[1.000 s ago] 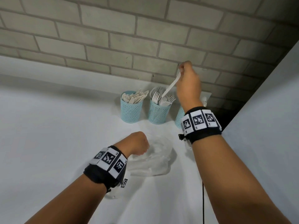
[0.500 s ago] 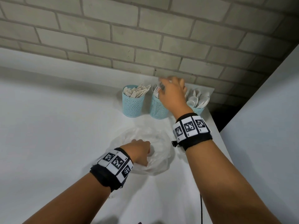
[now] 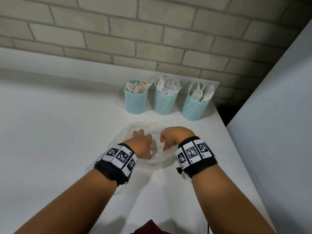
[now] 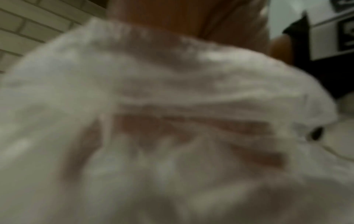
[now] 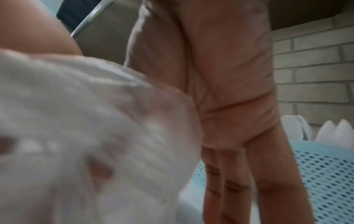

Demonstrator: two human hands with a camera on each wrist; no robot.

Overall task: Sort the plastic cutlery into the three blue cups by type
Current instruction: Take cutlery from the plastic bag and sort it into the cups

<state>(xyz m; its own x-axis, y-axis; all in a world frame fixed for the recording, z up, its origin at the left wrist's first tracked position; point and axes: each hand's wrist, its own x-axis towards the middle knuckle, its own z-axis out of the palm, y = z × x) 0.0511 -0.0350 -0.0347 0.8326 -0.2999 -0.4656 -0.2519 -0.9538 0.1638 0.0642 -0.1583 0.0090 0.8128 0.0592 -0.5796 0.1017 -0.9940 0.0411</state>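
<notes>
Three blue mesh cups stand in a row by the brick wall: the left cup (image 3: 135, 100) holds knives, the middle cup (image 3: 164, 103) forks, the right cup (image 3: 195, 108) spoons. A clear plastic bag (image 3: 128, 135) lies crumpled on the white table in front of them. My left hand (image 3: 141, 141) lies on the bag with its fingers bent into the plastic; in the left wrist view the blurred bag (image 4: 153, 91) covers them. My right hand (image 3: 173, 136) hangs over the bag's right edge, fingers (image 5: 229, 174) straight and pointing down beside the bag (image 5: 86, 128), with no cutlery in it.
The table's right edge (image 3: 236, 149) runs close beside the right cup (image 5: 325, 174) and my right wrist, with a pale wall panel (image 3: 278, 115) past it. A brick wall (image 3: 152, 39) backs the cups. White tabletop (image 3: 50, 124) stretches to the left.
My right hand dropped the fork into the middle cup and came back down to the bag beside my left hand. The camera tilted down and closer.
</notes>
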